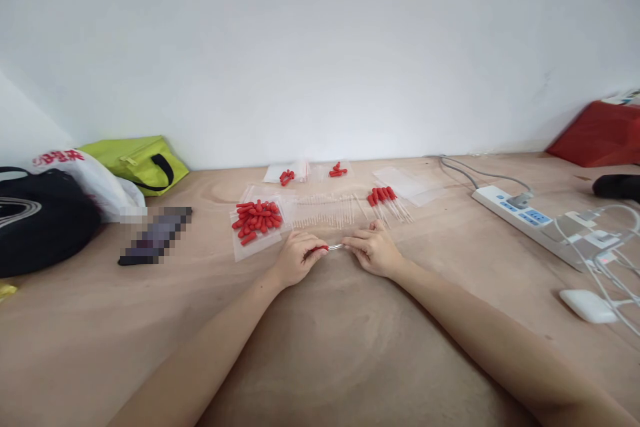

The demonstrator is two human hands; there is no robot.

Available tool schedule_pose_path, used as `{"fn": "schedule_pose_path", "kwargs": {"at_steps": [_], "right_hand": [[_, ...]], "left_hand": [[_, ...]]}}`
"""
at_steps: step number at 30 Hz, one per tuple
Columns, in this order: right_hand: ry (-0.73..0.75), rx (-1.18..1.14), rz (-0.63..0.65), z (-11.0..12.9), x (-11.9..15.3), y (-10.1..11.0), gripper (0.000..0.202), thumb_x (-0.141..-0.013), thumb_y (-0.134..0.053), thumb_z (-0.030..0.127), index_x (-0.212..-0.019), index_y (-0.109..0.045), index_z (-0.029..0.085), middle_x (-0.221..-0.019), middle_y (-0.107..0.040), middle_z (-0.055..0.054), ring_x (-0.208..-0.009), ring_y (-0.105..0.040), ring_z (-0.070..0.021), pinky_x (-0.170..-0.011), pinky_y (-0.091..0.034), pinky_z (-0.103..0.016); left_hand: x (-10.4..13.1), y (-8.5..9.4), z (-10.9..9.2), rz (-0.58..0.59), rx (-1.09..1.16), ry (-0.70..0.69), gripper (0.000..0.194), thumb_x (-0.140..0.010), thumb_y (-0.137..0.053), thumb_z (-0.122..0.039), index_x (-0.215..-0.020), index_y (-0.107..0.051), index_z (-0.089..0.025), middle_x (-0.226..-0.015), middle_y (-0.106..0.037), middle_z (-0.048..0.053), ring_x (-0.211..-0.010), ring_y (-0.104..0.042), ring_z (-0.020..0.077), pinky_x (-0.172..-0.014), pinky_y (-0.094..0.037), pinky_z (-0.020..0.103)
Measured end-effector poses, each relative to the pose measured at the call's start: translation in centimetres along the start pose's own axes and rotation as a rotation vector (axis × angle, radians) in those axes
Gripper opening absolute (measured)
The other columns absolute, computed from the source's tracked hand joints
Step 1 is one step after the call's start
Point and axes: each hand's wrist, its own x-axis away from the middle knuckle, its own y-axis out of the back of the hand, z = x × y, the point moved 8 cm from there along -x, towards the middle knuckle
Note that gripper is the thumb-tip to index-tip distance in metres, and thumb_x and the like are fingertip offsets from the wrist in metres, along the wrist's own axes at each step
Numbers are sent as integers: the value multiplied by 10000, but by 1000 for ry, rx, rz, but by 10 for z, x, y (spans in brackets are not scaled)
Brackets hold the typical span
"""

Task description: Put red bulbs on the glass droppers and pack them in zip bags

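Near the middle of the table (330,333), my left hand (295,259) is closed round a small red rubber bulb (321,248), its end showing past the fingertips. My right hand (376,250) pinches a thin clear tube (337,247), which spans the gap between both hands and meets the red bulb. Beyond my left hand, a pile of red bulbs (257,220) lies on a clear plastic bag (245,252). Several thin pale tubes (323,212) lie side by side behind my hands. Past my right hand are several tubes with red bulbs on their ends (383,196).
Bags with a few red pieces (287,177) lie by the wall. At left are a pixelated dark flat object (157,237), a black bag (45,220), and a lime-green bag (140,160). A power strip (525,217) with cables and a white charger (587,305) occupy the right.
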Motion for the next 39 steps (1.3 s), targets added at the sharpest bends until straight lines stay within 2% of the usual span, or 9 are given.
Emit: {"fn": "schedule_pose_path", "kwargs": {"at_steps": [7,12,15,18,24,30,39], "right_hand": [[-4,27,49,4,-1,-2,244,-844,-386,183,-903,-622,210,-677,-613,-7,-595,-475,-103,-661,-180,-306],[-44,-73,96,2,-2,-5,257,-870,-362,232,-892,-617,205,-705,-634,-15,-624,-502,-110,-671,-179,-300],[-55,-156,126,1,-2,-6,250,-877,-363,250,-878,-610,213,-763,-650,-6,-666,-524,-110,-680,-178,-293],[-26,-149,145,3,-3,-6,247,-875,-366,251,-858,-610,215,-739,-646,2,-645,-519,-104,-680,-177,-292],[17,-30,81,9,-2,-4,245,-856,-366,203,-870,-611,197,-684,-625,-10,-604,-488,-104,-666,-179,-295],[76,-2,51,16,-2,-3,245,-831,-368,171,-827,-612,175,-669,-610,-18,-574,-451,-103,-658,-182,-299],[84,-37,51,20,-4,-7,255,-844,-358,190,-803,-609,169,-665,-609,-18,-563,-444,-100,-649,-182,-295]], "left_hand": [[0,4,0,-57,-8,-35,179,-832,-492,-292,-787,-632,-190,-706,-666,2,-659,-578,132,-709,-364,307],[2,6,-3,-102,-8,-82,167,-826,-506,-284,-782,-634,-185,-673,-657,-2,-628,-568,123,-695,-364,300],[3,5,-4,-98,-10,-105,164,-823,-510,-279,-774,-631,-180,-657,-651,-3,-619,-564,122,-697,-363,301],[3,2,-5,-60,7,-109,180,-830,-494,-290,-775,-622,-176,-669,-651,3,-631,-565,122,-713,-369,303],[1,3,-4,-39,-3,-41,206,-833,-470,-316,-772,-606,-173,-653,-621,13,-636,-547,132,-703,-387,300],[2,1,-10,-25,3,-84,162,-829,-470,-266,-775,-588,-168,-695,-633,24,-658,-550,135,-730,-383,308],[3,-3,-10,-3,-11,-119,157,-822,-475,-273,-776,-580,-165,-702,-643,20,-662,-562,135,-752,-370,322]]}}
